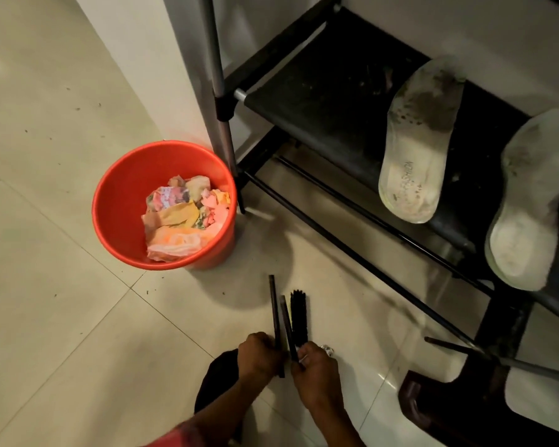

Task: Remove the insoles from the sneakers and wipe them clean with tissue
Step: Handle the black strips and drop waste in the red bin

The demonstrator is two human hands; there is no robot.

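From my remote view, looking down at a pale tiled floor [62, 285], I see two worn white insoles lying side by side, toes pointing away, on the black shelf [320, 101] of a metal shoe rack at the upper right. The left insole [417, 140] is heavily darkened at the toe and has faint print at the heel. The right insole [530, 201] lies just beside it, apart from it, and looks greyed at the toe. Both are well away from the hands, which are low in the middle of the view, close together above the floor. The left hand [260, 353] has its fingers clenched round a thin dark rod [274, 304] that points away from me. The right hand [317, 375] has its fingers grasping a second dark rod [286, 321], with a black bristle brush [299, 314] just beside it; I cannot tell whether the brush is held too. To the left stands a red bucket [117, 201] next to the rack's leg, holding crumpled paper [181, 217].
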